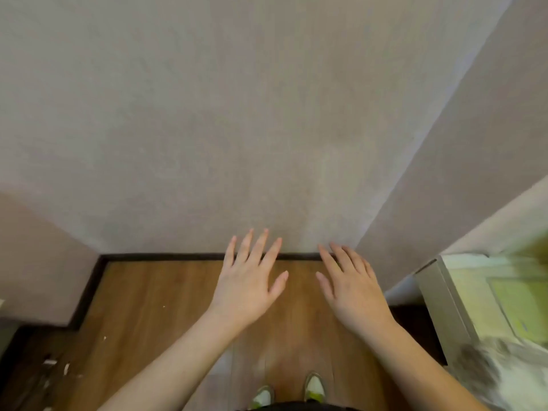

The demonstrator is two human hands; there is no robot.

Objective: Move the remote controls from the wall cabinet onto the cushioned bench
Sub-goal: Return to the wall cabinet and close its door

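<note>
Both hands held out flat, fingers straight and spread, grasping nothing: left hand (247, 280) and right hand (351, 287) side by side over the floor (154, 307), fingertips reaching the dark baseboard (166, 257) at the foot of the wall (237, 114). No remotes, cabinet or bench visible, so can't tell where they are. Shoes (289, 391) on the floor below the hands; pale furniture (444, 298) and something furry (498, 372) right of the wall.

Matt textured wallpaper on wall (237, 114), semi-gloss wood-look floor (154, 307) w/ dark skirting (163, 256)
</note>
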